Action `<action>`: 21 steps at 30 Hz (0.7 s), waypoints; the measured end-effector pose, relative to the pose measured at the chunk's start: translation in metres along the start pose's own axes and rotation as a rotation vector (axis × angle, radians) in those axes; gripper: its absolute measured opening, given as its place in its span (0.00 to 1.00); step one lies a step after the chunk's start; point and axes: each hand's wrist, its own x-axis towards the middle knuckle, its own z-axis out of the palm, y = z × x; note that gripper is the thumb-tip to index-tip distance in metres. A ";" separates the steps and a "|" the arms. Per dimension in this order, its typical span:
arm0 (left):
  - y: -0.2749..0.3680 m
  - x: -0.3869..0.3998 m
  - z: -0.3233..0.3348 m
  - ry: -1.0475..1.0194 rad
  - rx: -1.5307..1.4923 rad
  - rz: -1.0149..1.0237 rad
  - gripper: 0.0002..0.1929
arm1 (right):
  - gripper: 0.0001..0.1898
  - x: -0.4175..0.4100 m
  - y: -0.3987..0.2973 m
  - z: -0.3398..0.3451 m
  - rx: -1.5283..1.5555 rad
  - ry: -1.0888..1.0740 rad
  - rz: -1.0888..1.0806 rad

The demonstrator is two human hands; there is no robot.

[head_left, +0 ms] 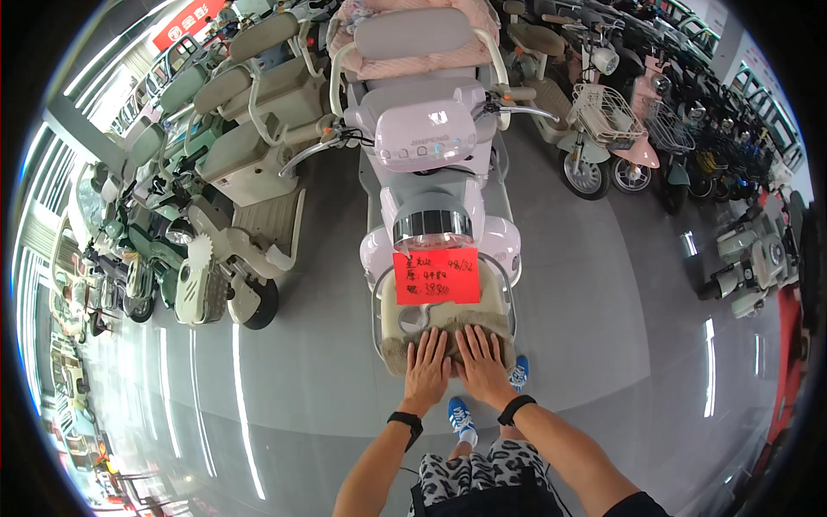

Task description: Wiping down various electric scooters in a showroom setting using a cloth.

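Both palms lie flat on the brown plush cover point(475, 321) along the front of a cream front basket point(391, 300). My left hand point(427, 368) is on the plush left of its middle, fingers pointing forward. Close beside it, my right hand point(481, 365) rests with fingers spread; neither hand holds anything. The basket belongs to a pale pink electric scooter point(426, 132) facing me, Jinpeng on its front panel. A red paper card point(437, 276) with handwriting hangs below its round headlight point(433, 226). Behind the handlebar are a grey backrest point(413, 32) and a pink quilted cover point(345, 55).
Beige scooters with footboards point(268, 216) and a green scooter point(145, 239) stand on the left. At right are a scooter with a wire basket point(604, 113), a pink scooter point(636, 152) and a grey scooter point(759, 249). The glossy grey floor point(581, 310) reflects ceiling lights.
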 end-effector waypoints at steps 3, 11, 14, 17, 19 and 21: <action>-0.012 0.021 -0.007 -0.002 0.002 0.023 0.30 | 0.38 0.019 -0.007 0.004 -0.009 0.043 0.052; -0.002 0.017 0.002 0.021 0.015 -0.003 0.30 | 0.37 0.018 0.001 0.004 0.002 -0.021 0.028; 0.002 0.008 0.001 0.035 0.014 -0.019 0.30 | 0.37 0.009 -0.002 0.003 0.011 -0.016 0.004; 0.010 0.005 -0.001 -0.018 -0.020 -0.045 0.30 | 0.36 0.001 -0.003 -0.001 -0.009 0.005 0.027; 0.013 -0.004 0.002 -0.012 -0.021 -0.041 0.30 | 0.36 -0.007 -0.003 0.000 -0.028 -0.005 0.013; 0.014 -0.014 0.004 -0.009 -0.041 -0.036 0.32 | 0.38 -0.013 -0.004 0.000 -0.016 -0.035 -0.001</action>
